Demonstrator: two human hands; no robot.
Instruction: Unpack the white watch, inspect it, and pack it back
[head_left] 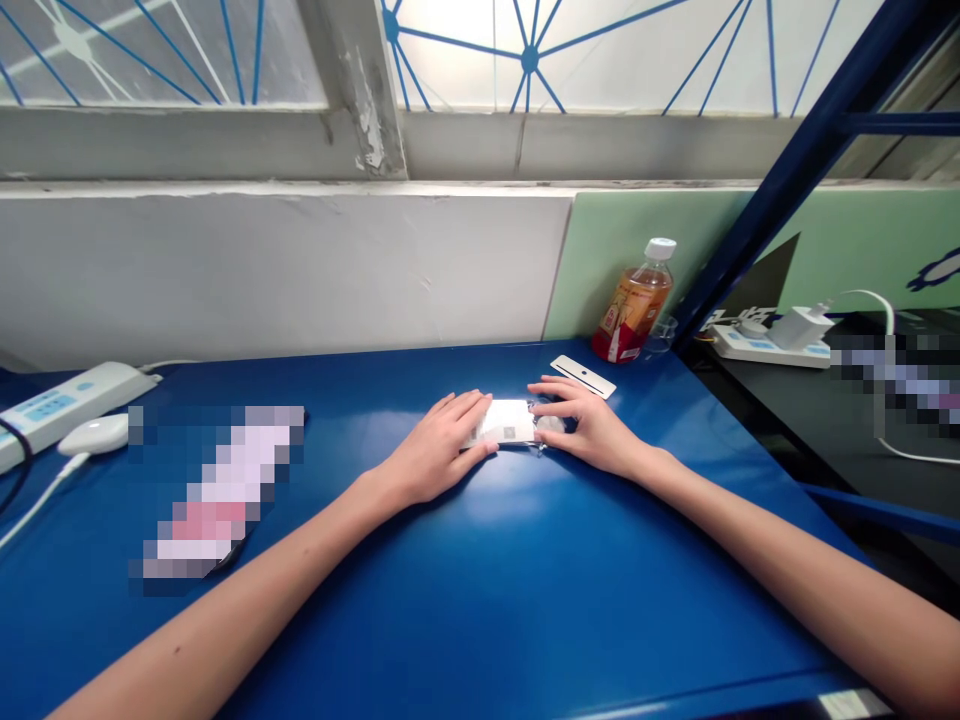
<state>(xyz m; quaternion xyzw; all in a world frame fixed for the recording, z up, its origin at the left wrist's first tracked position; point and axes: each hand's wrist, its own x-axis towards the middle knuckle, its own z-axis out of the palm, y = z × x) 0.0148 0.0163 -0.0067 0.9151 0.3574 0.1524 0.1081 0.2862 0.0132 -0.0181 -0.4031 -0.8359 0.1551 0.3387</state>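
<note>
A small flat packet point(504, 421) with a white label, a dark printed square and clear plastic at its right end lies on the blue table point(480, 580). My left hand point(442, 448) covers its left end, fingers along the far edge and thumb along the near edge, gripping it. Around the clear right end, my right hand point(592, 428) has its fingers spread, with index finger and thumb apart at the plastic. How firmly they touch it I cannot tell. Just beyond my right hand lies a white flat card point(583, 376) with a dark slot.
A drink bottle point(634, 302) stands at the back right, near a blue metal post point(780, 165). On the left are a blurred-out flat object point(225, 490), a white power strip point(71, 405) and a white charger point(96, 434). Another power strip point(772, 343) lies beyond the post.
</note>
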